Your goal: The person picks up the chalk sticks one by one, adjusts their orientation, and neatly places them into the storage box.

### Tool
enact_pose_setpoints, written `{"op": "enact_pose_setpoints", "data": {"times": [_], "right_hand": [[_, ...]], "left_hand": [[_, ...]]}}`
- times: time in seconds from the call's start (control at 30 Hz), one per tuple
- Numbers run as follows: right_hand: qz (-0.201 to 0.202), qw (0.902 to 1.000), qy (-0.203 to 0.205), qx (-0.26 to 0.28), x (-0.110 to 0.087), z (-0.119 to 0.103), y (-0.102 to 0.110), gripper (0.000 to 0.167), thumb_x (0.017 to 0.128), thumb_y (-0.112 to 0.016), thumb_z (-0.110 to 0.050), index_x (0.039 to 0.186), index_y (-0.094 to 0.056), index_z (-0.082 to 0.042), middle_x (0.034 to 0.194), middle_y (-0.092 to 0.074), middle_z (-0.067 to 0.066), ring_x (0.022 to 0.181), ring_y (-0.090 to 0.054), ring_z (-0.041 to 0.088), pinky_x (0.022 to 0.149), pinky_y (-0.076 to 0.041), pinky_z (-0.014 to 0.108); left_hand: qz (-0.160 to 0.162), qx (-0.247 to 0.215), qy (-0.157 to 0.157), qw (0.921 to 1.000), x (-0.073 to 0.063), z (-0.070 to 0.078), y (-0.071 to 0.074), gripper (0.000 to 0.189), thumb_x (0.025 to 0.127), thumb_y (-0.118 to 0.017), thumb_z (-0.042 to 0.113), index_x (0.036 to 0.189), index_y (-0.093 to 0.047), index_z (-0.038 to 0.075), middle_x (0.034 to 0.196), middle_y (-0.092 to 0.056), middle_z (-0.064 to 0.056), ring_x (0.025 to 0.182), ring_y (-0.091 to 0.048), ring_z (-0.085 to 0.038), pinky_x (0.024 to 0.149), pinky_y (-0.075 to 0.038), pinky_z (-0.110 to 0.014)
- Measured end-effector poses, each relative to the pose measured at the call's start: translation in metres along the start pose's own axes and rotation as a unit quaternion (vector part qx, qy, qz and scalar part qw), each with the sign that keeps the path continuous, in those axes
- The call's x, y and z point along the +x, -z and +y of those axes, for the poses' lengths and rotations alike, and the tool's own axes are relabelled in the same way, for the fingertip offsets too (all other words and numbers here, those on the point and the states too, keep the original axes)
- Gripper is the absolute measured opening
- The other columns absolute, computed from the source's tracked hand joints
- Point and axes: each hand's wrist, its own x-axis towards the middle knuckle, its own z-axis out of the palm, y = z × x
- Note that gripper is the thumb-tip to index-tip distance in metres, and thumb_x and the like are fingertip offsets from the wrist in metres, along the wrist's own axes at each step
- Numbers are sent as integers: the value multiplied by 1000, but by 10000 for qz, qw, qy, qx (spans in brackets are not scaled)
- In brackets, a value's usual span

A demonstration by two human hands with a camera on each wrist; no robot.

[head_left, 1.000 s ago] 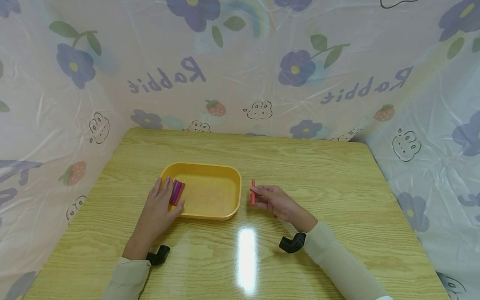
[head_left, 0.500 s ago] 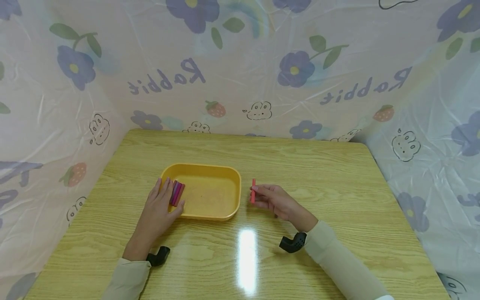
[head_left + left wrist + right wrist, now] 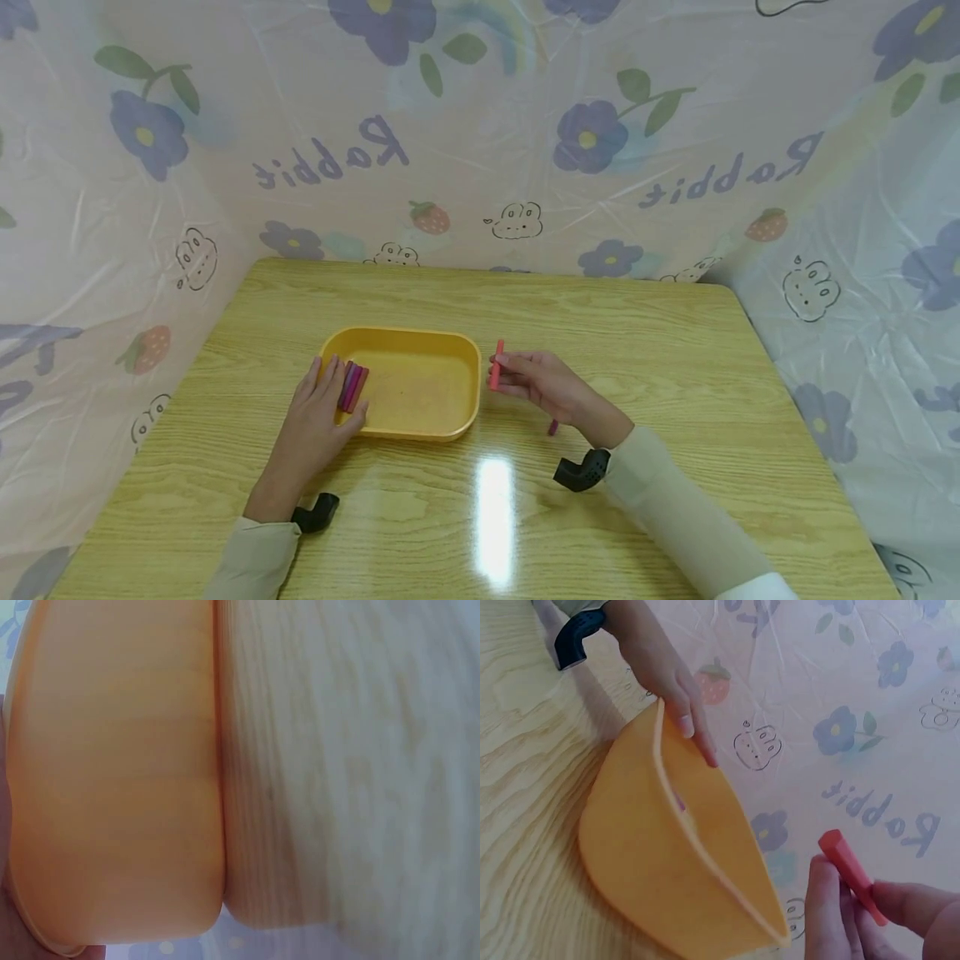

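Observation:
In the head view my right hand (image 3: 551,385) pinches a red hexagonal crayon (image 3: 497,367) between thumb and fingers, just right of the yellow tray (image 3: 420,429). The crayon stands nearly upright, apart from the tray. My left hand (image 3: 322,412) rests over the tray's left end with straight, spread fingers and the thumb at the front rim. Beside its fingers, several purple, magenta and dark red crayons (image 3: 353,388) lie side by side inside. A purple crayon (image 3: 553,427) on the table pokes out from under the right hand, mostly hidden.
The tray sits on a glossy wood-grain table (image 3: 637,333). A patterned sheet (image 3: 465,167) rises along the table's back and sides. Black curved pieces are worn on both wrists. In the left wrist view, the tray's outer wall (image 3: 120,787) fills the left half.
My right hand has moved slightly left and away from me with the red crayon, uncovering the end of the purple crayon on the table. The left hand stays in place.

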Motion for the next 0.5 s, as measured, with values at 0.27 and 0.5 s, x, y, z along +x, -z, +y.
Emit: {"op": "enact_pose_setpoints", "data": {"times": [0.27, 0.5], "right_hand": [[-289, 9995, 77, -45, 9, -15, -28, 36, 96, -52, -12, 120, -52, 15, 109, -61, 24, 97, -64, 26, 90, -44, 40], [-426, 9990, 100, -32, 18, -16, -47, 32, 96, -51, -8, 118, -53, 14, 106, -63, 22, 96, -64, 27, 88, -46, 39]], "left_hand": [[3, 5, -2, 10000, 0, -2, -1, 75, 92, -52, 44, 145, -26, -3, 150, -23, -19, 141, -3, -30, 111, -8, -47], [27, -20, -36, 10000, 0, -3, -2, 75, 91, -54, 42, 145, -26, -3, 150, -23, -19, 141, -3, -30, 111, -8, -48]]}}
